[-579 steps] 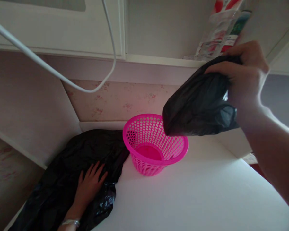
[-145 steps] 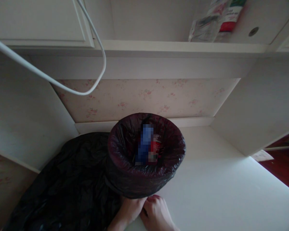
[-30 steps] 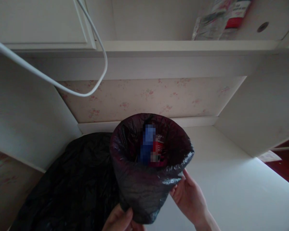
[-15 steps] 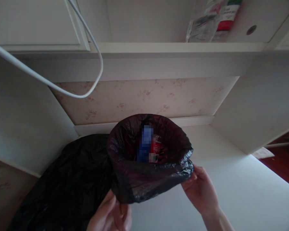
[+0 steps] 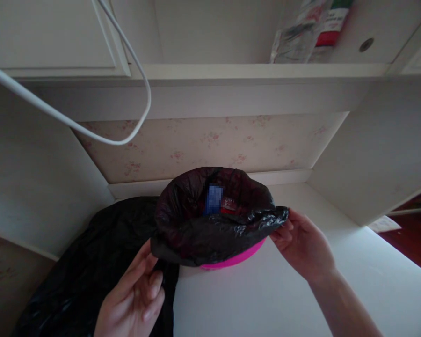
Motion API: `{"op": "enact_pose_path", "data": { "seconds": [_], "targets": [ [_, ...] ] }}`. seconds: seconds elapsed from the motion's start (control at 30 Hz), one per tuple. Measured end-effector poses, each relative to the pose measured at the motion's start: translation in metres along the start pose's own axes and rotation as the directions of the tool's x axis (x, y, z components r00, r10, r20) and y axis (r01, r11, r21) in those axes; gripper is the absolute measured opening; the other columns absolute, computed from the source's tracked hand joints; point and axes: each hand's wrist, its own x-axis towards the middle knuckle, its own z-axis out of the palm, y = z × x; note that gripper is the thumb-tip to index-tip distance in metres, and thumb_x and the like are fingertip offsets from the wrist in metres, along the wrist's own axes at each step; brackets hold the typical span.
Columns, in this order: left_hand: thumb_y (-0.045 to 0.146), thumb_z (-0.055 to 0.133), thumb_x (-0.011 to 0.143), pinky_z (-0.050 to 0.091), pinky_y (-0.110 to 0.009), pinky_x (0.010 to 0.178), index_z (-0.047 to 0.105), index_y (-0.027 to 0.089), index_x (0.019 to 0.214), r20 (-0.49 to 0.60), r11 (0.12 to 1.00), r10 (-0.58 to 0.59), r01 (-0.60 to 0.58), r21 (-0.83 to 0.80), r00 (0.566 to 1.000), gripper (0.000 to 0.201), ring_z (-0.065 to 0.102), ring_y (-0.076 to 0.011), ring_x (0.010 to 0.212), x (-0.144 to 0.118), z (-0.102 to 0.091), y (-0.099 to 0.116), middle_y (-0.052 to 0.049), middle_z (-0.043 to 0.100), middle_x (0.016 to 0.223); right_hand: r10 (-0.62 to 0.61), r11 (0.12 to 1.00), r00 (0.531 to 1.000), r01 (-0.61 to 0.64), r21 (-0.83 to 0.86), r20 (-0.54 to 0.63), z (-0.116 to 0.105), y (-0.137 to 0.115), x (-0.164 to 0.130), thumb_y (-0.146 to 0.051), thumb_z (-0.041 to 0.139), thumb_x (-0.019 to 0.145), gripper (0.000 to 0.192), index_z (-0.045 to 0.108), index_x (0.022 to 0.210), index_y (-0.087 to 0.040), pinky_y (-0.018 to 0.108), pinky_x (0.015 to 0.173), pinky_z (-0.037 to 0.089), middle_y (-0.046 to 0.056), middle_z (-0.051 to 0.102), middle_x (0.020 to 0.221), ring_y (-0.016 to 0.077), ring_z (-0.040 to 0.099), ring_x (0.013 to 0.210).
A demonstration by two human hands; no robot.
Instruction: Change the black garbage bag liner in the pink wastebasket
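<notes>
A black plastic bag (image 5: 203,238) lines a pink bin (image 5: 240,257), whose rim shows under the bag's near edge. Inside lie a blurred blue item (image 5: 214,199) and a red item (image 5: 228,206). My left hand (image 5: 136,285) pinches the bag's edge at the near left between thumb and index finger, other fingers curled. At the right, my right hand (image 5: 301,238) grips a gathered corner of the same bag, pulled outward from the bin.
Another black plastic bag (image 5: 101,252) lies to the left of the bin on the white surface (image 5: 301,281). A white cable (image 5: 101,139) hangs at the upper left. Clear packaging (image 5: 294,42) sits on the shelf (image 5: 231,70) above. White side panels flank both sides.
The near edge of the bag has been lifted, baring the pink bin below it. Both hands have moved up and outward with the bag's edge, and the items inside show less.
</notes>
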Motion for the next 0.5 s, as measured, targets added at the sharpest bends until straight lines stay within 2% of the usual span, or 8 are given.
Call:
{"op": "enact_pose_path", "data": {
  "seconds": [0.07, 0.13, 0.2, 0.27, 0.37, 0.43, 0.5],
  "targets": [
    [0.006, 0.067, 0.078, 0.047, -0.016, 0.036, 0.077, 0.022, 0.108, -0.018, 0.998, 0.052, -0.052, 0.031, 0.998, 0.035, 0.056, -0.0087, 0.044, 0.012, 0.003, 0.004, 0.002, 0.074, 0.071, 0.1, 0.995, 0.995, -0.101, -0.016, -0.027, -0.007, 0.006, 0.005, -0.035, 0.068, 0.088, 0.02, 0.07, 0.073, -0.022, 0.029, 0.059, 0.055, -0.002, 0.069, 0.064, 0.014, 0.062, 0.055],
    [0.005, 0.061, 0.083, 0.052, -0.019, 0.041, 0.076, 0.019, 0.105, -0.026, 0.994, 0.049, -0.046, 0.096, 0.998, 0.03, 0.061, -0.0108, 0.047, 0.027, 0.004, 0.01, 0.0, 0.073, 0.071, 0.191, 0.98, 0.98, -0.194, -0.046, -0.056, -0.012, 0.012, 0.01, -0.041, 0.067, 0.089, 0.021, 0.075, 0.086, -0.022, 0.034, 0.069, 0.058, 0.001, 0.077, 0.075, 0.0198, 0.071, 0.068],
    [0.005, 0.057, 0.088, 0.058, -0.023, 0.051, 0.075, 0.017, 0.097, -0.028, 0.985, -0.02, 0.024, 0.171, 0.999, 0.023, 0.071, -0.0151, 0.059, 0.043, 0.005, 0.017, -0.003, 0.077, 0.079, 0.227, 0.968, 0.972, -0.232, -0.097, -0.052, -0.013, 0.014, 0.017, -0.041, 0.068, 0.088, 0.02, 0.077, 0.092, -0.023, 0.038, 0.079, 0.059, 0.001, 0.079, 0.078, 0.0238, 0.075, 0.077],
    [0.01, 0.056, 0.093, 0.062, -0.028, 0.062, 0.074, 0.017, 0.094, -0.001, 0.966, -0.141, 0.137, 0.221, 0.99, 0.019, 0.076, -0.0198, 0.072, 0.059, 0.007, 0.026, -0.005, 0.079, 0.084, 0.242, 0.959, 0.97, -0.243, -0.144, -0.025, -0.01, 0.011, 0.026, -0.036, 0.07, 0.086, 0.015, 0.076, 0.093, -0.024, 0.04, 0.084, 0.059, 0.001, 0.079, 0.076, 0.0256, 0.076, 0.081],
    [0.02, 0.056, 0.096, 0.064, -0.035, 0.071, 0.074, 0.016, 0.099, 0.081, 0.925, -0.281, 0.247, 0.289, 0.956, 0.019, 0.077, -0.024, 0.078, 0.08, 0.013, 0.04, -0.008, 0.079, 0.083, 0.289, 0.94, 0.957, -0.281, -0.195, 0.015, -0.005, 0.002, 0.046, -0.03, 0.07, 0.083, 0.014, 0.076, 0.093, -0.023, 0.042, 0.087, 0.059, 0.001, 0.08, 0.08, 0.0273, 0.077, 0.086],
    [0.021, 0.057, 0.096, 0.064, -0.037, 0.072, 0.073, 0.015, 0.104, 0.115, 0.916, -0.263, 0.21, 0.343, 0.958, 0.019, 0.077, -0.0243, 0.078, 0.09, 0.019, 0.048, -0.008, 0.079, 0.086, 0.277, 0.937, 0.96, -0.262, -0.231, 0.031, -0.002, -0.003, 0.059, -0.027, 0.07, 0.08, 0.013, 0.076, 0.091, -0.021, 0.043, 0.088, 0.059, 0.003, 0.08, 0.081, 0.0283, 0.077, 0.089],
    [0.018, 0.06, 0.094, 0.063, -0.034, 0.068, 0.073, 0.015, 0.104, 0.126, 0.914, -0.191, 0.13, 0.384, 0.973, 0.017, 0.075, -0.0218, 0.072, 0.098, 0.025, 0.054, -0.008, 0.079, 0.087, 0.228, 0.942, 0.973, -0.21, -0.261, 0.04, 0.001, -0.004, 0.07, -0.022, 0.071, 0.076, 0.013, 0.076, 0.088, -0.02, 0.043, 0.089, 0.06, 0.003, 0.08, 0.08, 0.0291, 0.077, 0.09]
  ]
}}
